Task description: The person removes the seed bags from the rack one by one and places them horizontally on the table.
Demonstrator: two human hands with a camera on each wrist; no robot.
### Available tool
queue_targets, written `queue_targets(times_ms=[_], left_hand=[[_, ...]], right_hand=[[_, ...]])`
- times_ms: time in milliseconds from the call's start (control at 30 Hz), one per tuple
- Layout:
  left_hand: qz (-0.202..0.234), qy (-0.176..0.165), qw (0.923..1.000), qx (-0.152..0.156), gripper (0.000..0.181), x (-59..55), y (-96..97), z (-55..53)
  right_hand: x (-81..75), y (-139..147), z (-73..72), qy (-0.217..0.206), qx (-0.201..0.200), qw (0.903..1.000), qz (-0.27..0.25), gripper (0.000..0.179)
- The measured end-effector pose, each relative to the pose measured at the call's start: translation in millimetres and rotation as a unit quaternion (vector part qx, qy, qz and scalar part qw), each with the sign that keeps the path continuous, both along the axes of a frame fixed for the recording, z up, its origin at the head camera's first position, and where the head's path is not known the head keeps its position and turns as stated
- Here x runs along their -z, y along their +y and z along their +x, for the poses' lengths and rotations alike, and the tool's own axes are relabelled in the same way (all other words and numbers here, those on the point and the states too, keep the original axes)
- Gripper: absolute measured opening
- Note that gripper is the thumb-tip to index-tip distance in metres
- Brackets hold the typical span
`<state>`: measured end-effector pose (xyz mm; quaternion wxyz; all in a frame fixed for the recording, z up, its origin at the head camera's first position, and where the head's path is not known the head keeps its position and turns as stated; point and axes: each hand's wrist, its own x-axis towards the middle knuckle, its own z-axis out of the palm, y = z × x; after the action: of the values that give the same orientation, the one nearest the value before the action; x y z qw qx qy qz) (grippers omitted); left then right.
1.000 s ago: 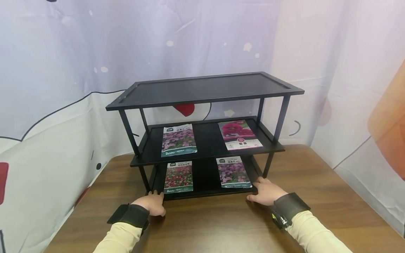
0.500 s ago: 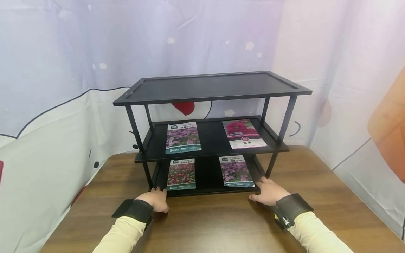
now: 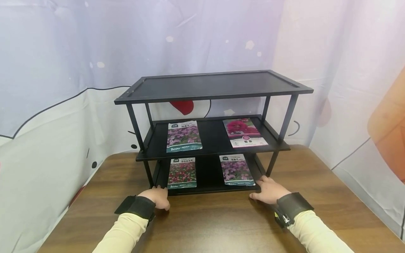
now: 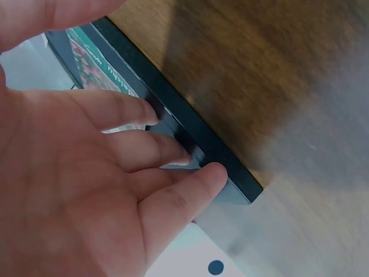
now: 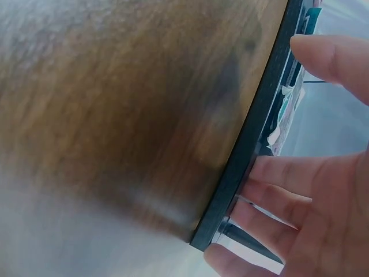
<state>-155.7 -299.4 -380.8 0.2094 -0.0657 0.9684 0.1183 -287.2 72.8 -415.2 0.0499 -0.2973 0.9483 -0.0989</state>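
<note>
Black rack [image 3: 209,88] stands on the wooden table [image 3: 221,225]. Left hand [image 3: 157,197] and right hand [image 3: 269,190] press its bottom front corners; wrist views show straight fingers [image 4: 144,109] against the rim.

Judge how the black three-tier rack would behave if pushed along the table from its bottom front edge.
The rack looks stiff, with thin metal posts, so it would probably slide as one piece. Both hands, left hand and right hand, push low, so tipping seems unlikely. The seed packets lie loose and may shift.
</note>
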Motion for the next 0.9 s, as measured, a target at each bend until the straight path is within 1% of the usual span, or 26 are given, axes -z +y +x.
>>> queue_targets(times_ms=[200, 467, 667, 900], left_hand=[[0.008, 0.000, 1.0000, 0.000, 0.068, 1.8, -3.2, -2.1], [0.010, -0.006, 0.9999, -0.001, 0.066, 1.8, -3.9, -2.7], [0.005, -0.001, 1.0000, 0.006, 0.067, 1.9, -3.1, -2.2], [0.009, 0.001, 0.9999, 0.010, 0.067, 1.7, -4.8, -2.0]], right_hand=[[-4.1, -1.3, 0.6, 0.000, -0.003, 1.0000, 0.002, 0.073], [-3.1, -2.0, -0.1, 0.004, -0.001, 1.0000, 0.002, 0.072], [-2.0, -1.6, 1.5, 0.006, 0.000, 1.0000, 0.002, 0.071], [-4.4, -2.4, 3.2, 0.006, 0.001, 1.0000, -0.002, 0.069]])
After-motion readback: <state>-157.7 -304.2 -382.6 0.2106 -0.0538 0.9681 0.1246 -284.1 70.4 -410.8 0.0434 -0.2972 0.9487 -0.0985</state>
